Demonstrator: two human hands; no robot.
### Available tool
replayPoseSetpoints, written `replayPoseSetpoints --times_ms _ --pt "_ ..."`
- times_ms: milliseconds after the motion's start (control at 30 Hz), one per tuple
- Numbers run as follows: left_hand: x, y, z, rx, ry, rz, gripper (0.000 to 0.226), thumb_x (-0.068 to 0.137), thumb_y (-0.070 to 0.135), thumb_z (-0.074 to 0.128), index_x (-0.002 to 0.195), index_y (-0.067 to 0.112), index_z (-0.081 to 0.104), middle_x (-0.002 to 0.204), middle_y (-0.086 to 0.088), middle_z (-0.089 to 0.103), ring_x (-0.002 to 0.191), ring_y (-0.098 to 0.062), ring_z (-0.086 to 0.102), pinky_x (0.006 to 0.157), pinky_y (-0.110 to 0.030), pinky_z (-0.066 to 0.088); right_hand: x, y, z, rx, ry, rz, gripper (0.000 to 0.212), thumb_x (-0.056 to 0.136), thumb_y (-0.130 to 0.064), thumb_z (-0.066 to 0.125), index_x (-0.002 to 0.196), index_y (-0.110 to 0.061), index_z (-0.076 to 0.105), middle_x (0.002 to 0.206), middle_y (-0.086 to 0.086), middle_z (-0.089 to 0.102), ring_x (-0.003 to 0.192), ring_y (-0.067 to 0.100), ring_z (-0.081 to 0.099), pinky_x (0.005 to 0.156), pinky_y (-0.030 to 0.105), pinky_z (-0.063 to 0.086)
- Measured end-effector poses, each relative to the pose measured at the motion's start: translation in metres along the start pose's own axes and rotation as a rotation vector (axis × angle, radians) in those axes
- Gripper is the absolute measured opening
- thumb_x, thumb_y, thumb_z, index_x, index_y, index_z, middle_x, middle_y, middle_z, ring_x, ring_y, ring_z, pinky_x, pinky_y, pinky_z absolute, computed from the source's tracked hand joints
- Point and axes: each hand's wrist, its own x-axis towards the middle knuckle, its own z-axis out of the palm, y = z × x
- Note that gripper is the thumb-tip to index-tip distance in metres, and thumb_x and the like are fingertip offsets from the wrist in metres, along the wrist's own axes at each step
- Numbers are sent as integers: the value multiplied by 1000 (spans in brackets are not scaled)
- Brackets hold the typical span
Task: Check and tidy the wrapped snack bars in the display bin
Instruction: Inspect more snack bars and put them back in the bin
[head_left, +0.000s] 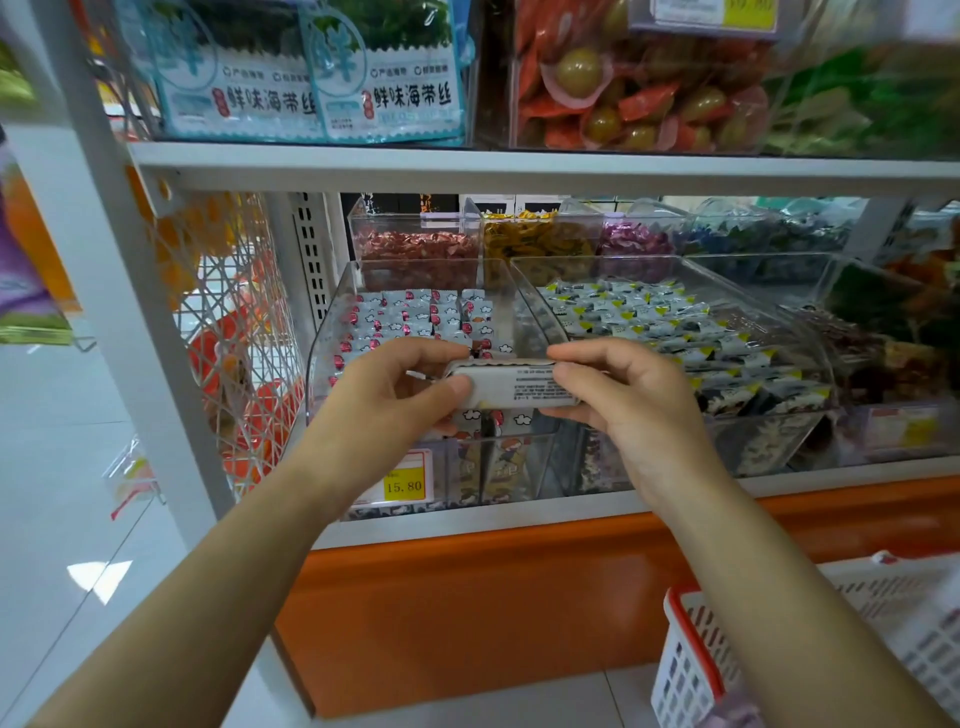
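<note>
A white wrapped snack bar (511, 384) with small black print is held level in front of the clear display bin (324, 332). My left hand (387, 395) pinches its left end between thumb and fingers. My right hand (618, 395) pinches its right end the same way. Behind and below the bar, the bin holds several rows of wrapped bars (410, 317) with red and white cloud print, standing side by side.
A second clear bin (810, 358) of yellow-and-black wrapped snacks stands to the right. Candy bins line the back. A yellow price tag (404, 480) reading 15.80 sits below. A white and red basket (696, 670) stands at the lower right. A shelf of packets hangs overhead.
</note>
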Motion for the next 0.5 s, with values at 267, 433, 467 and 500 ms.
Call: replayPoseSetpoints --times_ms 267,433,467,500 --pt "-1 -1 3 109 -21 35 10 85 21 64 94 24 63 90 -9 63 75 -15 61 66 -22 51 0 -1 2 -106 52 -70 16 86 -10 64 70 -11 68 74 16 66 71 26 67 56 32 58" --pt "1 -1 4 131 8 11 22 83 26 65 72 11 56 64 -4 57 49 -4 52 46 -14 43 -5 -4 7 -255 -37 -189 13 87 -7 62 75 -7 68 69 -2 65 62 -4 62 49 6 43" --pt "2 -1 2 120 3 3 25 84 26 65 69 9 56 58 -3 55 46 -4 50 45 -13 42 -5 -5 7 -260 -49 -191 13 87 -7 62 75 -8 68 69 -6 64 62 -5 61 49 4 42" --pt "3 -1 -1 126 -7 3 28 84 28 65 66 8 56 54 -3 55 46 -6 50 45 -13 43 -5 -5 6 -267 -61 -191 13 86 -7 63 76 -10 69 69 -7 65 62 -5 61 50 5 42"
